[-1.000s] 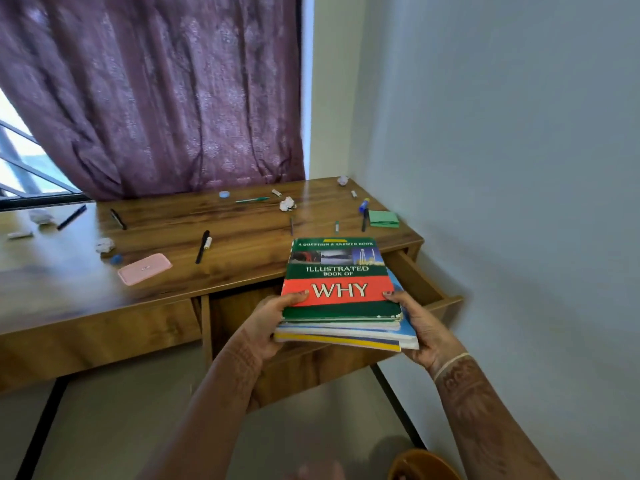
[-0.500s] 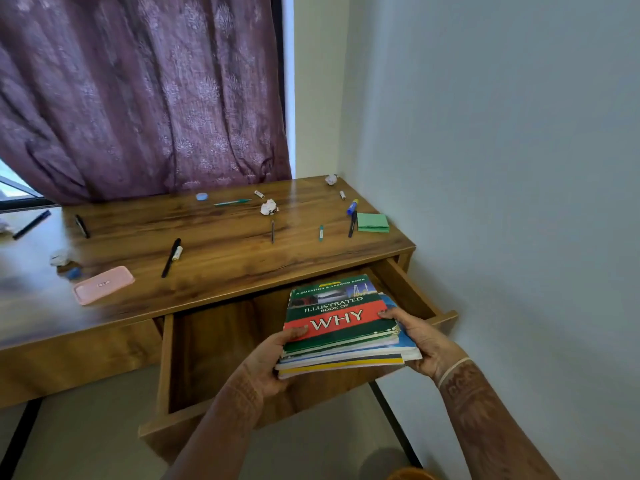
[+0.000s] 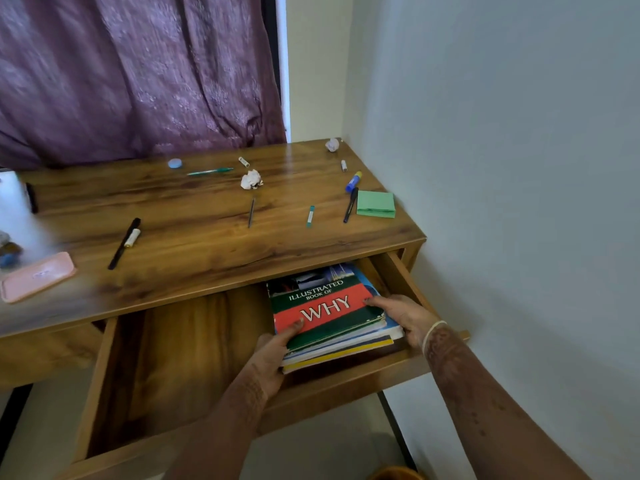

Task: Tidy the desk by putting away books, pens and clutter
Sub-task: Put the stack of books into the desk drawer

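Note:
A stack of books (image 3: 329, 308), topped by a green and red "Illustrated Book of WHY", sits low in the right end of the open wooden drawer (image 3: 194, 355). My left hand (image 3: 273, 355) grips the stack's near left corner, thumb on the cover. Along the stack's right edge lies my right hand (image 3: 403, 315), its fingers on the cover. On the desk top (image 3: 194, 244) lie a black pen (image 3: 124, 242), a green pen (image 3: 210, 171), a dark pen (image 3: 350, 204), a thin pencil (image 3: 251, 212), a blue glue stick (image 3: 353, 181), a crumpled paper (image 3: 251, 179) and a green sticky pad (image 3: 375, 203).
A pink case (image 3: 36, 277) lies at the desk's left edge. Another paper ball (image 3: 332, 144) sits at the back right corner. A purple curtain (image 3: 131, 74) hangs behind the desk, and a grey wall (image 3: 502, 168) stands close on the right. The drawer's left part is bare wood.
Both hands have lowered the stack of books from above the desk edge down into the right end of the open drawer. The view has shifted right and downward.

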